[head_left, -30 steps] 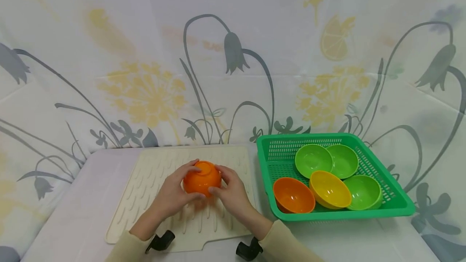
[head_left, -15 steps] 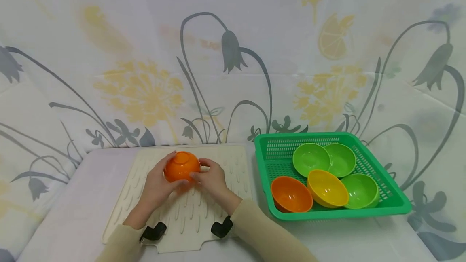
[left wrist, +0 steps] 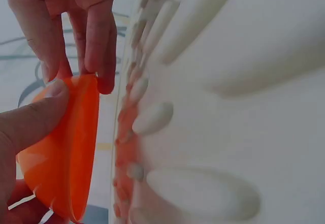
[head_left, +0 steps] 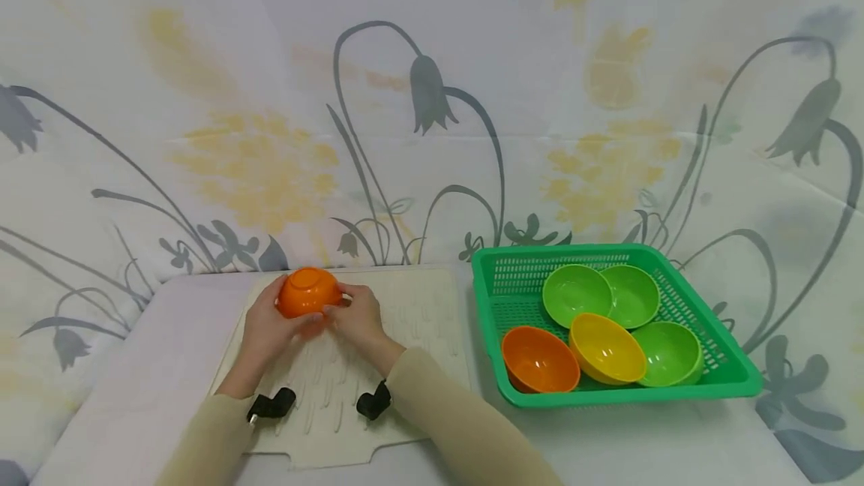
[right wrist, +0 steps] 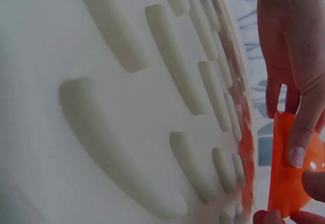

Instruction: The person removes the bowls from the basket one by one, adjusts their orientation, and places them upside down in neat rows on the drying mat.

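Fingers hold an upturned bowl, green basket well apart.

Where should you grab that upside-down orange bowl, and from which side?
I'd say the orange bowl is best gripped low on its walls, from both sides, much as the left hand and right hand hold it. Upside down, its narrow foot is on top and its smooth walls widen downward, so gripping from above might slip.
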`<state>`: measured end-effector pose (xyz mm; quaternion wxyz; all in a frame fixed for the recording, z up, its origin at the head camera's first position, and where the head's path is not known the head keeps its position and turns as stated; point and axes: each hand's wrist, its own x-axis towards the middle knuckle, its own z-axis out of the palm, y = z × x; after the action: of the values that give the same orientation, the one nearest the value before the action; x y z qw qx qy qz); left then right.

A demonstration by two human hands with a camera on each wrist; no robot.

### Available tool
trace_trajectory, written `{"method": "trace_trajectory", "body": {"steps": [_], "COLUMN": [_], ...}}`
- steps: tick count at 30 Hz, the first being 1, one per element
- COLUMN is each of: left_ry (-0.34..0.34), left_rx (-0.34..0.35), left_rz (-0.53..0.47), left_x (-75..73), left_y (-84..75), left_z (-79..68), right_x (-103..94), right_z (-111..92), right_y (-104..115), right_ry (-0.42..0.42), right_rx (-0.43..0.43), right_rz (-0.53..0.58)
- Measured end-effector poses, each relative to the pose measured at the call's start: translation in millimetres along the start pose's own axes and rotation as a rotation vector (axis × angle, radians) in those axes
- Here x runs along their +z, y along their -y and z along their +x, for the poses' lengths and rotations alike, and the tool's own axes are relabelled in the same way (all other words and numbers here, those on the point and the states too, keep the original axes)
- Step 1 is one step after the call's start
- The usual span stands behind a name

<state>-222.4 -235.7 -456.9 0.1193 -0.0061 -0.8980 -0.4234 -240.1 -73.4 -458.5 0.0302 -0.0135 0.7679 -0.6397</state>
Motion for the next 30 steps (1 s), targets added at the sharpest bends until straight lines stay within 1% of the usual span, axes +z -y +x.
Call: {"method": "trace_trajectory", "body": {"steps": [3,5,8,13,16,20,25,30], "left_ry": [0.000,-0.012,-0.011,0.021,0.031,0.038,0.046,0.047], "left_rx": [-0.015,-0.027,-0.060,-0.107,-0.107,-0.101,-0.089,-0.093], "left_rz": [-0.033,-0.042,-0.052,-0.086,-0.114,-0.143,-0.120,-0.108], "left_x": [3.2,2.5,-2.1,-9.0,-9.6,-8.4,-7.8,-7.7], "left_y": [6.3,11.6,18.2,22.6,23.3,26.1,29.4,33.4], "left_z": [6.4,8.6,9.6,12.7,14.2,15.8,18.3,19.8], "right_x": [2.6,5.1,10.0,16.1,17.1,16.8,15.5,13.1], "right_z": [2,2,2,2,2,1,2,4], "right_y": [0,0,-1,-1,0,1,-1,-3], "right_ry": [0.042,0.090,0.153,0.196,0.209,0.256,0.325,0.347], "right_rx": [-0.040,-0.056,-0.070,-0.076,-0.073,-0.059,-0.053,-0.076], "right_rz": [-0.081,-0.111,-0.133,-0.137,-0.137,-0.143,-0.166,-0.183]}}
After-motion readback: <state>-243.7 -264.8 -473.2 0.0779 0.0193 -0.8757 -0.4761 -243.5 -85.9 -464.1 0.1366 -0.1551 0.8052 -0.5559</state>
